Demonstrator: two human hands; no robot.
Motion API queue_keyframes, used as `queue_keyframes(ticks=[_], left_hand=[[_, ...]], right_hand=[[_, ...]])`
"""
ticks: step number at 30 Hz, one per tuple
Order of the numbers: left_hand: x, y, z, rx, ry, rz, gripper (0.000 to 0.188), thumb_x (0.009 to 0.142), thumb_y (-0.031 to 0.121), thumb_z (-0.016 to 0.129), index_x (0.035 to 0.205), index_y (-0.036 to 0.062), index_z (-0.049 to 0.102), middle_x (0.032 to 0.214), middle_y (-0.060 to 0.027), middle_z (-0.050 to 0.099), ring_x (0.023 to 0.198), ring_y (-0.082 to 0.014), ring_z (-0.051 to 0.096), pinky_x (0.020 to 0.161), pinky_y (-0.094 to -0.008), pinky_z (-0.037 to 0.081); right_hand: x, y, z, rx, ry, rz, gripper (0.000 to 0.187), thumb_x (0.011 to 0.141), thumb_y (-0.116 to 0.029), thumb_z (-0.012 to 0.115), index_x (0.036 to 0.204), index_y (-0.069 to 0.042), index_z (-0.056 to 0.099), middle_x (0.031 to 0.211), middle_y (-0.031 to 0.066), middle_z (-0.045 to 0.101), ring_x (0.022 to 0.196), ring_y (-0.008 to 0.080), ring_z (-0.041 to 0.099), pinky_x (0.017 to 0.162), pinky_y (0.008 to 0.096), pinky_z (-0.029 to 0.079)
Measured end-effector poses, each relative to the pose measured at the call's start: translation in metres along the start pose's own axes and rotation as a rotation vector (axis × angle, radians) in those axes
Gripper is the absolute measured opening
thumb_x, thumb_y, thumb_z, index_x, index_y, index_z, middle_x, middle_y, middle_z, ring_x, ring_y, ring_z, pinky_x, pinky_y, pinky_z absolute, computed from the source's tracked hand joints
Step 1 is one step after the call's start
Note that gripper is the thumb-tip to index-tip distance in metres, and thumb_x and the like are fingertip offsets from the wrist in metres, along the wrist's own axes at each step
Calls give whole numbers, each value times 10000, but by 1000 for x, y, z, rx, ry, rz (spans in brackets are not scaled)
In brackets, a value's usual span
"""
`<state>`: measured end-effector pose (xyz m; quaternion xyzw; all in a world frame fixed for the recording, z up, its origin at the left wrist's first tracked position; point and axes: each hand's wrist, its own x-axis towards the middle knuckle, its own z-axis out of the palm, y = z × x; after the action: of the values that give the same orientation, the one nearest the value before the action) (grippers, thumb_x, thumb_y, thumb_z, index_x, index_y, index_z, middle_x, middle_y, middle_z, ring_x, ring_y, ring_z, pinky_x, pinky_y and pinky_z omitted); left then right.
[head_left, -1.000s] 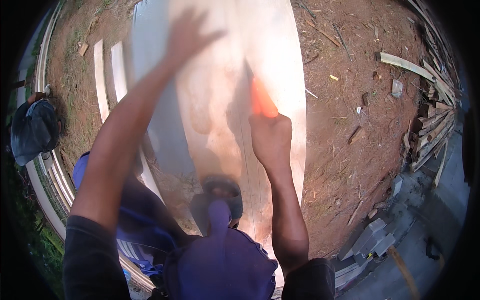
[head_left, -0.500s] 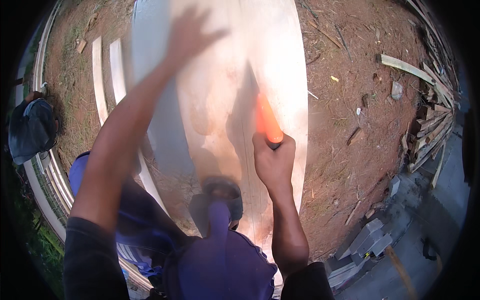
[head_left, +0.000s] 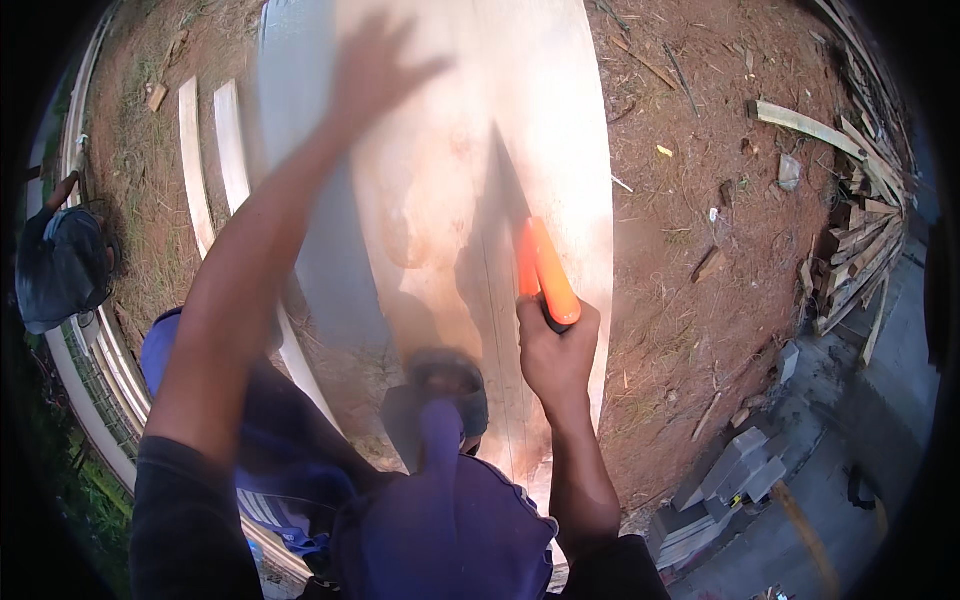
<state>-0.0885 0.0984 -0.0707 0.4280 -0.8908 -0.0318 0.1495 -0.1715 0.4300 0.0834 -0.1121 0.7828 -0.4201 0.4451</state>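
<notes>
A wide pale wooden board (head_left: 555,110) stretches away in front of me. My right hand (head_left: 562,355) is closed around the orange handle of a handsaw (head_left: 548,265). The saw's narrow dark blade points away from me over the board, along a thin dark line running lengthwise. Farther off and to the left, my left hand (head_left: 380,75) is spread out at the board's surface, somewhat blurred, with nothing in it. Purple clothing (head_left: 440,530) and a dark rounded shape (head_left: 465,400), perhaps footwear, cover the near part of the board.
Two pale wooden strips (head_left: 232,150) lie on the ground to the left. Another person (head_left: 65,265) bends at the far left beside long rails. Scrap wood (head_left: 865,255) is heaped at the right. Grey blocks (head_left: 735,475) stand at the lower right, near a grey slab.
My right hand and the saw have come back toward me and slightly right, showing more of the orange handle. My left hand has stayed in nearly the same place.
</notes>
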Motion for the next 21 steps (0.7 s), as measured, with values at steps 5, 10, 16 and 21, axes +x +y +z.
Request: queue_keyframes(ticks=[5, 10, 16, 21], left_hand=[[12, 9, 0, 20, -28, 10, 863, 827, 722, 660, 1451, 134, 562, 1569, -200, 407, 1487, -336, 333, 1244, -497, 214], [1, -7, 0, -93, -18, -44, 815, 834, 624, 713, 1414, 71, 565, 1511, -242, 459, 1431, -396, 384, 1193, -500, 299], [9, 5, -3, 54, 46, 59, 867, 837, 729, 643, 1466, 140, 546, 1569, -203, 404, 1488, -335, 332, 1246, -496, 208], [12, 2, 1, 50, 10, 44, 860, 842, 719, 646, 1464, 134, 547, 1574, -210, 396, 1490, -352, 324, 1243, -505, 210]], right_hand=[[17, 25, -4, 61, 30, -133, 143, 900, -24, 603, 774, 40, 585, 627, -8, 530, 588, 62, 431, 525, 287, 358], [-171, 68, -88, -292, -58, -112, 55, 852, 31, 626, 813, 71, 628, 632, 16, 567, 565, 73, 545, 520, 269, 433], [-20, 27, -12, -5, 0, -55, 155, 873, 12, 632, 739, 43, 560, 616, 7, 538, 590, 54, 453, 521, 276, 381], [14, 14, -3, 12, 19, -96, 141, 888, -16, 639, 767, 37, 588, 604, 4, 526, 586, 50, 453, 513, 275, 377]])
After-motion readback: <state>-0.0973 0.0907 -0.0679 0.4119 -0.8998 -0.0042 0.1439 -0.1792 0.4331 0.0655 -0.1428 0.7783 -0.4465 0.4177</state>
